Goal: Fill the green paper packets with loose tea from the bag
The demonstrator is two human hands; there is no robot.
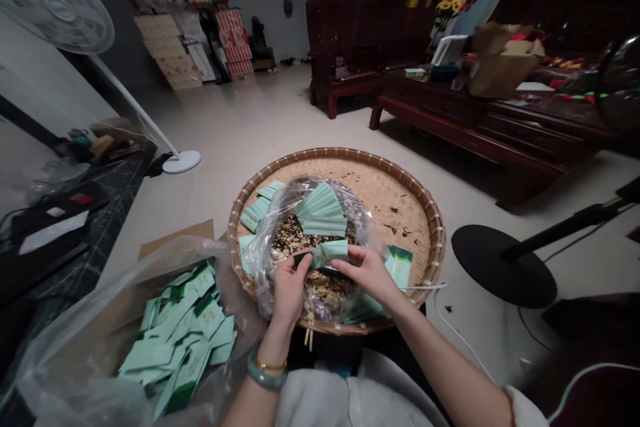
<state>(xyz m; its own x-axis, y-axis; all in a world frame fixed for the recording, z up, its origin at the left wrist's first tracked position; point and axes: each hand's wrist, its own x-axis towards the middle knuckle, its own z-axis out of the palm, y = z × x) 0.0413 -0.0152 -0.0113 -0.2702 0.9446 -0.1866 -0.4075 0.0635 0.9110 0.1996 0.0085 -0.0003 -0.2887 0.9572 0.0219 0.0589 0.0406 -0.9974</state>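
A pale green paper packet (331, 251) with a dark green end is stretched sideways between my two hands. My left hand (294, 278) pinches its left end, and my right hand (369, 270) grips the right end. Just below them lies an open clear plastic bag (275, 213) holding loose dark and pale dried leaf-like bits (295, 240). A fanned stack of green packets (320, 210) rests on those bits. The bag sits in a round woven bamboo tray (415, 180). More packets (400, 265) lie at the tray's right side, and others (256, 212) at its left.
Left of the tray, a large plastic bag (75, 333) contains many green packets (190, 320). A white standing fan (183, 161) stands beyond it. On the right are a black round stand base (503, 267) and a dark wooden table (475, 130). A white cable (460, 330) hangs beside my right arm.
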